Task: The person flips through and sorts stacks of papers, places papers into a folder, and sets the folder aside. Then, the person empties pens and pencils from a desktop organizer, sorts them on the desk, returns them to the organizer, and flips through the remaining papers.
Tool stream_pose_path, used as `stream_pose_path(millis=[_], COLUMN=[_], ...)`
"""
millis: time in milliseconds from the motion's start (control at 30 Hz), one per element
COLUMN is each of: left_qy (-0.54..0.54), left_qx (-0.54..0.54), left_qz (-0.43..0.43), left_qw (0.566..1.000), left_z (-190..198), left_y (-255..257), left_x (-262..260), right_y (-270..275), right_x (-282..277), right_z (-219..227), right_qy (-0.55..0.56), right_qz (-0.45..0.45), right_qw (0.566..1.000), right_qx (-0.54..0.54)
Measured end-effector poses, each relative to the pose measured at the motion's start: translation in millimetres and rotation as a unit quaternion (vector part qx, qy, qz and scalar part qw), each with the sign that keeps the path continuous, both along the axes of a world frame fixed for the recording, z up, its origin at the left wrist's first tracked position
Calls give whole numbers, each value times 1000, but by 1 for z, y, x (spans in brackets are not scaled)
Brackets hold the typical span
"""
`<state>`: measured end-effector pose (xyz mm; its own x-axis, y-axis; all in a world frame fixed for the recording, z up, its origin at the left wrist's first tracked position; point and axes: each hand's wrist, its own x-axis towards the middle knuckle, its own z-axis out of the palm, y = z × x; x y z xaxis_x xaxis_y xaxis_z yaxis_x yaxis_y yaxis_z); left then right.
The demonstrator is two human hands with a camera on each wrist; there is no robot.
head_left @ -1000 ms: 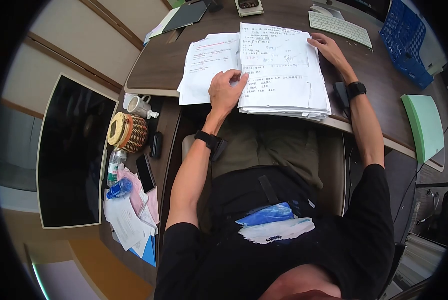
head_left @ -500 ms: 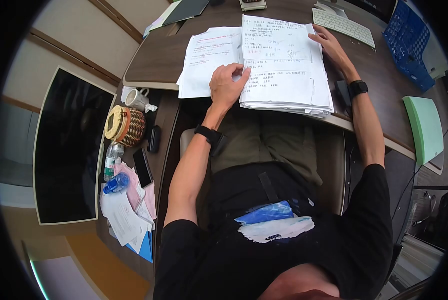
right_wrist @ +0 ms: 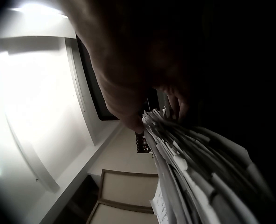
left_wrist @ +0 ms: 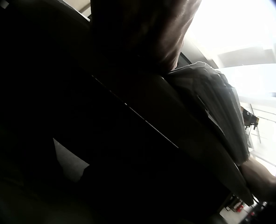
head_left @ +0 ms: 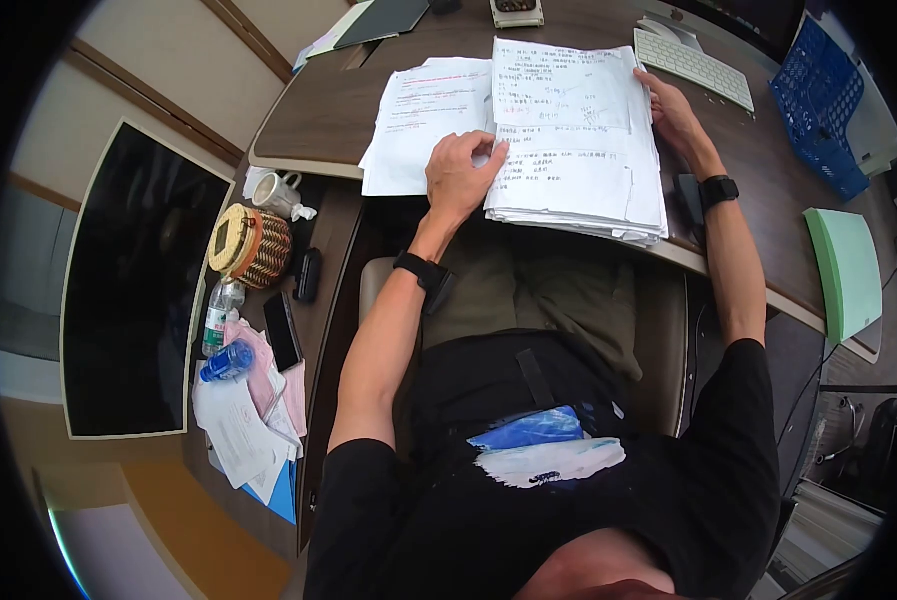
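Note:
A thick stack of handwritten papers [head_left: 578, 170] lies at the desk's front edge, partly beside some looser printed sheets [head_left: 418, 130]. At the stack's left edge the left hand [head_left: 461, 175] rests with loosely bent fingers, its thumb touching the paper's side. The right hand [head_left: 674, 122] grips the stack's right edge; in the right wrist view its thumb and fingers lie on opposite sides of the layered sheets [right_wrist: 189, 172]. Dark shadow hides the left fingertips in the left wrist view, where the papers [left_wrist: 217, 102] show beyond the hand [left_wrist: 142, 32].
A keyboard [head_left: 693, 68] and blue basket [head_left: 818, 110] stand at the back right, with a green folder [head_left: 843, 270] nearer. On the left side surface are a mug [head_left: 276, 193], woven basket [head_left: 253, 245], bottles [head_left: 226, 362], a phone [head_left: 282, 332] and papers [head_left: 233, 430].
The right hand's fingers have moved from the top sheet to the stack's right edge and bent around it. The left hand has stayed at the left edge.

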<state>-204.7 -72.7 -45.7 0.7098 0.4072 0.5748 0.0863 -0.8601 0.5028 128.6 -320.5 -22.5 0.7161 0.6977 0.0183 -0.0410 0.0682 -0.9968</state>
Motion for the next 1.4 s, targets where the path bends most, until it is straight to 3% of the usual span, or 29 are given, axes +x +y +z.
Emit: stream_pose_path(millis=[67, 133, 333, 733, 1400], left_qy=[-5, -1, -2, -6, 4], left_qx=[3, 1, 0, 8, -4], left_qz=[-6, -3, -1, -3, 5], left_qw=[1000, 1000, 1000, 1000, 1000], left_z=[-2, 1, 3, 4, 2], left_y=[2, 0, -3, -3, -3], left_x=[1, -1, -2, -2, -3], right_y=[-1, -3, -3, -5, -5], right_x=[-8, -35, -24, -34, -35], right_z=[6, 20, 8, 13, 13], right_qy=[21, -61, -117, -42, -88], right_qz=[12, -1, 1, 57, 61], right_qw=[1000, 996, 991, 997, 992], right_qx=[-15, -57, -57, -24, -62])
